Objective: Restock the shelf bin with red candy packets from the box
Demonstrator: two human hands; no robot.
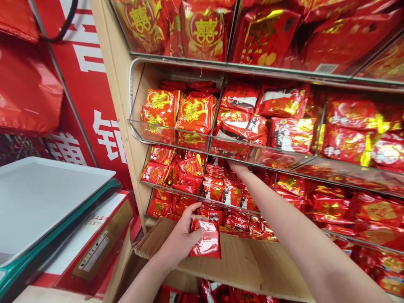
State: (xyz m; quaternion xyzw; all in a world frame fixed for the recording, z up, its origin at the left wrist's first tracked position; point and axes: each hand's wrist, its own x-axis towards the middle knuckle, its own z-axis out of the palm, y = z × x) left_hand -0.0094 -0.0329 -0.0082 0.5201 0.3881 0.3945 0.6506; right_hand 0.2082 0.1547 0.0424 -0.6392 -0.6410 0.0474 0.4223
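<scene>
My left hand [182, 236] is closed on a shiny red packet [208, 239] with a pale print, thumb on its front. It holds the packet above the flap of an open cardboard box [268, 265], where more red packets [217, 292] lie. My right hand [237, 166] reaches into a shelf compartment under the clear shelf lip, above a stack of red packets [232, 193] printed with black and white figures. Its fingers are hidden behind the lip and the packets, so whether they grip anything does not show.
Clear-fronted shelf tiers [172, 134] full of red and gold packets rise ahead, with thin dividers between compartments. A wooden side panel [116, 84] stands at the left. A white tray [47, 198] lies on a teal one and red boxes at the left.
</scene>
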